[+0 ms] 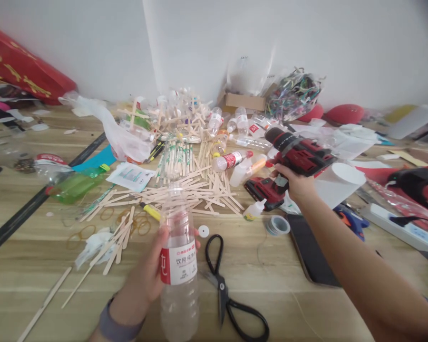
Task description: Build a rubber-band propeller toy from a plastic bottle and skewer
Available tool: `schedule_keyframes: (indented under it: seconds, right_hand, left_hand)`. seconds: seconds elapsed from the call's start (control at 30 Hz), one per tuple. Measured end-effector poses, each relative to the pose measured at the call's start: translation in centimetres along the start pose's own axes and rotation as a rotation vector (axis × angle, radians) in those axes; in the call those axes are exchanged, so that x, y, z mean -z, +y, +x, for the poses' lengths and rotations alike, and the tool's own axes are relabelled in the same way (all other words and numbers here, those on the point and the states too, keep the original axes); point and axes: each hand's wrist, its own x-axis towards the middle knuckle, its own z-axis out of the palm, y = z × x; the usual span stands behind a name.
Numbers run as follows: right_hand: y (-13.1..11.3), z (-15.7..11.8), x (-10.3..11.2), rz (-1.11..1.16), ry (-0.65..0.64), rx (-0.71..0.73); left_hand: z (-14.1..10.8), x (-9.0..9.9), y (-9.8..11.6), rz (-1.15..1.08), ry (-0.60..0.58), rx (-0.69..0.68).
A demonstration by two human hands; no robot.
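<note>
My left hand [153,266] is closed round a clear plastic bottle [180,289] with a red and white label, held upright near the front of the table. My right hand [294,183] grips the handle of a red and black cordless drill [301,152], whose chuck points to the upper left. Black-handled scissors [221,287] lie just right of the bottle. A small white disc [203,231] is beside the bottle. Close to the drill's battery are a small glue bottle [254,210] and a roll of wire [277,225].
Many wooden sticks [207,190] cover the middle. A green bottle [80,184] and a white plastic bag [128,142] lie at the left. A dark phone or tablet [308,249], a power strip [399,227] and a blue glue gun [353,221] are at the right.
</note>
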Motion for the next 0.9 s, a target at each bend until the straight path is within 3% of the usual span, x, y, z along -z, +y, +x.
schedule_keyframes:
  seconds: [0.13, 0.23, 0.27, 0.3, 0.33, 0.4, 0.47, 0.57, 0.63, 0.7, 0.8, 0.9]
  right_hand:
    - [-1.6, -3.2, 2.0, -0.178, 0.043, -0.003]
    - [-3.6, -9.2, 3.1, -0.365, 0.127, 0.051]
    - [-4.3, -11.7, 3.0, -0.410, 0.096, 0.074]
    - [-4.8, -14.3, 2.7, -0.437, 0.011, 0.093]
    - [-5.2, -16.7, 2.1, -0.448, -0.163, 0.128]
    - [-5.2, -21.1, 0.4, -0.541, -0.762, 0.309]
    - [-4.5, -24.0, -1.2, -0.766, -0.910, 0.390]
    - [-3.6, -25.6, -2.6, -0.898, -0.952, 0.416]
    - [-3.9, -25.1, -2.4, -0.791, -0.977, 0.290]
    - [-5.1, -24.0, -1.8, -0.572, -0.996, 0.052]
    - [-7.5, -22.2, -0.7, -0.008, -0.929, -0.434]
    - [-8.8, -21.1, -0.2, 0.551, -0.851, -0.844]
  left_hand:
    - [-0.4, -0.8, 0.6, -0.021, 0.069, 0.008]
    - [-0.4, -1.3, 1.1, -0.029, 0.115, -0.005]
    - [-0.4, -1.4, 1.2, -0.026, 0.115, -0.004]
    - [-0.4, -1.5, 1.2, -0.021, 0.113, -0.007]
    - [-0.4, -1.6, 1.2, -0.015, 0.111, -0.004]
    - [-0.5, -1.7, 1.2, 0.004, 0.089, -0.016]
    - [-0.8, -1.7, 1.3, 0.025, 0.055, -0.053]
    - [-1.5, -1.6, 1.8, 0.037, 0.018, -0.137]
    - [-2.1, -1.3, 2.3, 0.045, 0.025, -0.195]
    - [-2.6, -0.9, 2.8, 0.062, 0.038, -0.228]
    - [-2.9, -0.3, 3.0, 0.064, 0.016, -0.256]
    - [-2.4, -0.2, 1.9, 0.053, -0.087, -0.197]
